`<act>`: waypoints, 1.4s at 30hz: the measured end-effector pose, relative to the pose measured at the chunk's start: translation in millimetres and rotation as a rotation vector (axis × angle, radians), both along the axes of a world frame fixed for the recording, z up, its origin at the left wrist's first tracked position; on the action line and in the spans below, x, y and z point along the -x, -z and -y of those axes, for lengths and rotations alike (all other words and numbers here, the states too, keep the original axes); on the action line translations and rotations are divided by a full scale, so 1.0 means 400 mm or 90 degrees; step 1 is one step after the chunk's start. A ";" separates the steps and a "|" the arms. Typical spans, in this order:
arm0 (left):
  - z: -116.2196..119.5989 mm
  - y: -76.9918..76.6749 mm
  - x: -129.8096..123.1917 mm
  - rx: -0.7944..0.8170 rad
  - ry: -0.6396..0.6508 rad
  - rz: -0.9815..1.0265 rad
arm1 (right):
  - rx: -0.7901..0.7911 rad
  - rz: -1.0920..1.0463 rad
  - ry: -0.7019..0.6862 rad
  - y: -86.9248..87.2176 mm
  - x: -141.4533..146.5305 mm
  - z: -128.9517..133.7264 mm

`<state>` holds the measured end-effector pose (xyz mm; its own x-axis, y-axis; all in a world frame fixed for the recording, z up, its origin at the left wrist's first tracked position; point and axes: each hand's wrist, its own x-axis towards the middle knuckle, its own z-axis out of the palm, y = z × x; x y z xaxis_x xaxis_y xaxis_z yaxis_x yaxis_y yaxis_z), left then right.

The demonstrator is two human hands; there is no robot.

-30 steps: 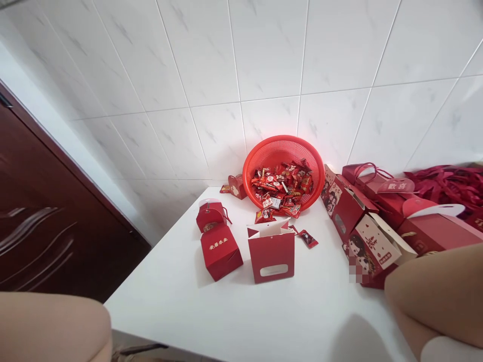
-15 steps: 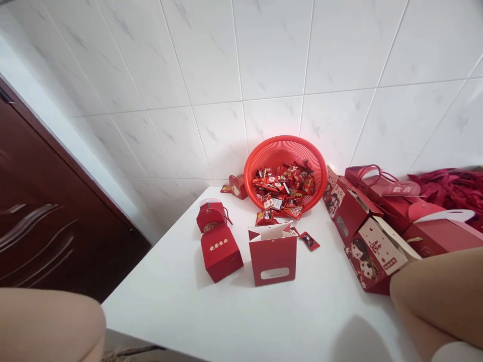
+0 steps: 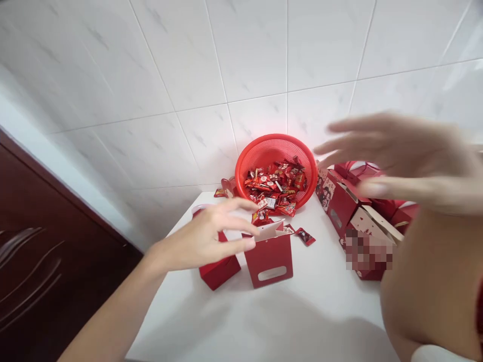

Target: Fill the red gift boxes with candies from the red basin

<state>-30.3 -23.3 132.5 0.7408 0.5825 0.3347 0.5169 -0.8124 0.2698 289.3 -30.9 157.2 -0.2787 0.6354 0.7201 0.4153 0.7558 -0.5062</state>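
OK, clock centred on the open box (image 3: 271,266), 12 toward the wall. The box is red, stands upright on the white table (image 3: 302,301), top unfolded, pale inside showing, oval window low on the side facing me.

Left hand (image 3: 213,234): reaching in from 9, fingertips at the box's upper left edge. Thumb and fingers stand moderately apart; can't tell from here whether they pinch the card or just overlap it.

Right hand (image 3: 407,156): up in the air at 2, blurred. Grip is wide, thumb well away from the fingers. From my angle it covers part of the stack of red boxes (image 3: 341,203) at 2.

Basket (image 3: 274,141): red plastic, at 12, tilted toward the person, loaded with wrapped sweets (image 3: 273,183). Some spill over the near rim. One loose sweet (image 3: 305,236) lies on the table at 1, near the box.

Second red box (image 3: 221,274) at 9, just beside the first, mostly behind the left hand. Small box (image 3: 228,187) at 11, against the basket. Patterned box (image 3: 370,241) at 3, top flap up, partly hidden by the right arm. Dark red door (image 3: 33,241) far out at 9, tiled wall (image 3: 181,75) behind everything.
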 end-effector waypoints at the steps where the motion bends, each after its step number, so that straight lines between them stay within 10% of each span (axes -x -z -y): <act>1: -0.017 0.019 -0.012 0.033 0.006 -0.065 | 0.043 0.046 -0.035 0.004 0.002 -0.018; 7: -0.087 0.094 -0.043 0.150 0.055 -0.092 | 0.344 0.325 0.037 0.152 0.022 -0.198; 18: -0.192 0.069 -0.085 0.367 0.178 -0.116 | 0.698 0.535 0.155 0.377 0.111 -0.323; 32: -0.284 0.122 0.003 0.561 0.140 0.077 | 0.549 0.653 0.072 0.402 0.195 -0.341; 42: -0.368 0.173 0.006 0.439 -0.019 0.080 | 0.428 0.666 0.126 0.387 0.177 -0.339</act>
<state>-32.6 124.0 63.3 0.7008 0.7124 -0.0367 0.4681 -0.4204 0.7773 218.6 104.7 2.5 -0.3771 0.8862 -0.2691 0.9260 0.3555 -0.1271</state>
